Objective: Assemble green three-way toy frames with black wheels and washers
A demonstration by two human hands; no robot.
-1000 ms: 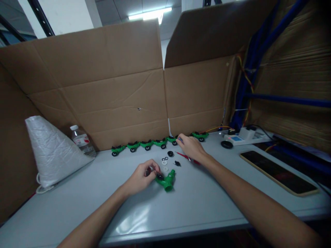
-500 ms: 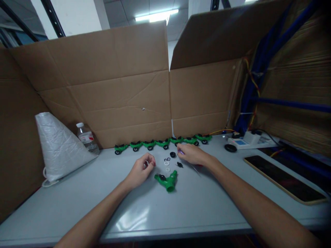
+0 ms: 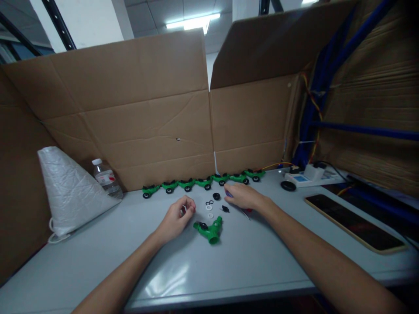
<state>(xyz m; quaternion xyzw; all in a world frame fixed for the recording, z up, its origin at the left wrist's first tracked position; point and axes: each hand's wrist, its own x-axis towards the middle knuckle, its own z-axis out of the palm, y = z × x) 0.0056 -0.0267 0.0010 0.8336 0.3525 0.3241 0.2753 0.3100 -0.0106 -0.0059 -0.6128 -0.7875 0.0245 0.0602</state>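
Observation:
My right hand (image 3: 240,195) is closed around a thin tool, seemingly a screwdriver (image 3: 246,215). Its purple handle shows at the fingers and its metal shaft points toward me. Fingers curled, my left hand (image 3: 178,216) rests at the left of the loose parts; what it holds, if anything, is hidden. Between the hands lies a green Y-shaped hose splitter (image 3: 210,231) with a black knob on one arm. Beyond it are a white ring (image 3: 209,208), a smaller white ring (image 3: 210,216), small black O-rings (image 3: 209,203), a black knob (image 3: 225,209) and a black cap (image 3: 216,196).
Several green splitters with black caps (image 3: 187,185) line the cardboard wall (image 3: 147,113). A water bottle (image 3: 106,178) and silvery bag (image 3: 72,196) stand left. At right are a phone (image 3: 353,222), a power strip (image 3: 310,178) and a black ring (image 3: 288,186).
The view has shifted slightly, moving everything a little leftward in the picture. Both hands keep nearly the same pose, and the loose parts lie as before.

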